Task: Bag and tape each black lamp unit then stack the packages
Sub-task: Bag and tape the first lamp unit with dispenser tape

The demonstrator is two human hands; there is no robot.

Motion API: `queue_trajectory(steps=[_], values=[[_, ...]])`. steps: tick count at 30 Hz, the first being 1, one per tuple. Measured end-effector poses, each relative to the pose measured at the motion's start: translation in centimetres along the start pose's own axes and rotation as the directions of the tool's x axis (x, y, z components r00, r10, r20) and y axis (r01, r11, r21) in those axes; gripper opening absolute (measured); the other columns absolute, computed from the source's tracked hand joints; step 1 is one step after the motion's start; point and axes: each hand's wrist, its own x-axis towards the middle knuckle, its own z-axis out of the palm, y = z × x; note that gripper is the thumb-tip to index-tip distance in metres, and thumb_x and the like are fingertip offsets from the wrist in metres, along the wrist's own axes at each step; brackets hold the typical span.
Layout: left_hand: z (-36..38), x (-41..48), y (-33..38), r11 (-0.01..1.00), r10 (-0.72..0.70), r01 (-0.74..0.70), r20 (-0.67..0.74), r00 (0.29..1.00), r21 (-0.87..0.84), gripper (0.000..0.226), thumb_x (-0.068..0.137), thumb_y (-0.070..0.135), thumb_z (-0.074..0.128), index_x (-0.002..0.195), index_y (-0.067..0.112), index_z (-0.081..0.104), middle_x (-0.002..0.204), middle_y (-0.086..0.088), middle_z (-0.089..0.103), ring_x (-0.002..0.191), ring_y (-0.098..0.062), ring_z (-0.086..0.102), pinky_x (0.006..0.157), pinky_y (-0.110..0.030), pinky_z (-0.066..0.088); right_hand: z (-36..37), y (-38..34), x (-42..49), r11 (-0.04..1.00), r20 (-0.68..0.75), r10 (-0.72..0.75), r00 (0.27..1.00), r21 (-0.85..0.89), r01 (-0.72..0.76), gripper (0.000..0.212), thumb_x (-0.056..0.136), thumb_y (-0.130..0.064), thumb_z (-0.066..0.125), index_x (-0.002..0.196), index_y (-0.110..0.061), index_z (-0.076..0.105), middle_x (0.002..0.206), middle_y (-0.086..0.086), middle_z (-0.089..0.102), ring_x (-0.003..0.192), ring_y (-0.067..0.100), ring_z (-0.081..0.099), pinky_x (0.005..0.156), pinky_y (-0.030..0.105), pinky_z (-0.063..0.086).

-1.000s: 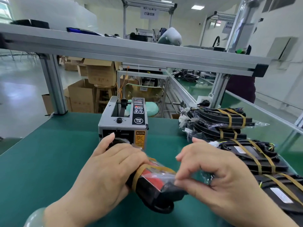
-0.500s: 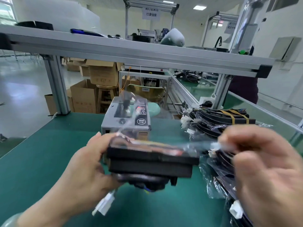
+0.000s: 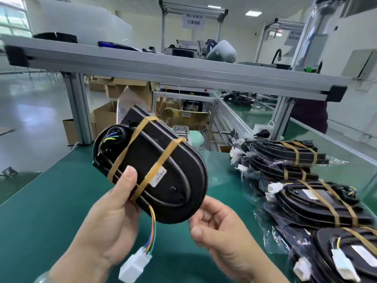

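Note:
I hold a black oval lamp unit (image 3: 159, 170) up in front of me, its back facing me, in a clear bag with two yellow tape bands across it. My left hand (image 3: 108, 223) grips its left edge, thumb on the back. Coloured wires hang from it to a white connector (image 3: 134, 266). My right hand (image 3: 220, 231) is just under the lamp's lower rim with fingers loosely curled and thumb apart. Bagged and taped lamp packages lie stacked on the right (image 3: 285, 158), with more of them nearer me (image 3: 318, 203).
The green table (image 3: 51, 201) spreads below my hands. The grey tape dispenser (image 3: 180, 130) is mostly hidden behind the lamp. An aluminium frame beam (image 3: 183, 72) crosses overhead on a post (image 3: 78, 111). Cardboard boxes stand on the floor beyond.
The lamp was lifted off the table and turned from edge-on to back-facing, now held higher. My right hand let go of the bag end and dropped under the lamp's lower rim.

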Motion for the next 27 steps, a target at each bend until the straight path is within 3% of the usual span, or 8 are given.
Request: queue_trajectory(steps=[2,5,10,15,18,20,23,27], values=[[0.0,0.1,-0.2,0.997,-0.046,0.042,-0.061,0.997,-0.057,0.048,0.073,0.037,0.059,0.114,0.015,0.069,0.113,-0.003,0.071,0.102,-0.012,0.068,0.085,-0.032,0.056,0.3,0.0,0.2,0.988,-0.055,-0.018,0.998,-0.153,0.009,0.048,0.061,-0.021,0.080,0.108,-0.018,0.070,0.077,-0.007,0.063,0.066,0.006,0.052,0.061,0.017,0.044],[-0.1,0.2,-0.3,0.980,-0.149,0.137,-0.074,0.986,-0.146,0.056,0.076,0.040,0.058,0.126,0.015,0.062,0.119,-0.006,0.068,0.115,-0.019,0.062,0.096,-0.044,0.049,0.8,0.1,0.7,1.000,-0.101,-0.007,0.995,-0.014,0.006,0.068,0.061,-0.015,0.079,0.124,-0.016,0.056,0.108,-0.001,0.070,0.093,0.012,0.064,0.077,0.022,0.050],[-0.7,0.3,-0.3,0.972,-0.192,0.181,-0.057,0.980,-0.153,0.055,0.079,0.043,0.054,0.123,0.012,0.064,0.118,-0.010,0.068,0.112,-0.025,0.063,0.087,-0.051,0.049,2.7,0.1,0.5,0.998,-0.220,0.041,0.975,-0.042,-0.051,0.009,0.067,-0.008,0.072,0.075,-0.013,0.069,0.071,0.011,0.069,0.048,0.013,0.056,0.048,0.018,0.042],[-1.9,1.0,0.4,0.981,-0.125,0.102,-0.135,0.983,-0.162,0.054,0.077,0.043,0.058,0.123,0.016,0.064,0.122,-0.007,0.067,0.116,-0.023,0.061,0.092,-0.058,0.044,2.7,-0.1,0.0,0.937,-0.182,0.098,0.978,-0.315,-0.153,0.011,0.064,-0.024,0.072,0.071,-0.018,0.066,0.069,0.005,0.072,0.058,0.013,0.063,0.057,0.020,0.048],[-2.3,1.0,0.6,0.979,-0.156,0.143,-0.086,0.984,-0.142,0.049,0.077,0.046,0.059,0.116,0.018,0.070,0.120,-0.009,0.068,0.113,-0.029,0.063,0.089,-0.066,0.041,2.0,-0.6,1.3,0.978,-0.298,0.200,0.933,-0.001,-0.210,0.047,0.063,-0.044,0.079,0.099,-0.017,0.066,0.091,0.003,0.074,0.080,0.013,0.066,0.070,0.025,0.046],[-2.2,0.7,0.3,0.974,-0.196,0.191,-0.031,0.980,-0.124,0.049,0.079,0.046,0.055,0.115,0.015,0.070,0.120,-0.011,0.068,0.109,-0.030,0.065,0.085,-0.064,0.046,2.8,-1.5,2.5,0.955,-0.214,0.266,0.940,0.188,-0.228,0.041,0.070,-0.047,0.075,0.096,-0.016,0.068,0.086,0.001,0.071,0.072,0.013,0.064,0.068,0.026,0.047],[-2.7,0.5,0.1,0.976,-0.182,0.174,-0.050,0.982,-0.131,0.045,0.080,0.039,0.055,0.111,0.011,0.072,0.117,-0.011,0.069,0.105,-0.026,0.067,0.079,-0.051,0.055,3.3,-1.5,3.6,0.994,-0.372,0.110,0.922,0.058,-0.095,0.012,0.078,-0.022,0.074,0.075,-0.013,0.066,0.058,-0.001,0.063,0.048,0.006,0.055,0.047,0.016,0.041],[-3.8,1.0,0.7,0.991,-0.066,0.048,-0.134,0.989,-0.128,0.045,0.081,0.036,0.056,0.114,0.009,0.069,0.113,-0.008,0.071,0.103,-0.020,0.068,0.074,-0.045,0.058,2.5,-1.7,3.5,0.920,-0.485,-0.242,0.840,-0.389,0.041,0.014,0.082,-0.012,0.072,0.069,-0.014,0.067,0.058,0.002,0.067,0.052,0.012,0.065,0.048,0.014,0.043]])
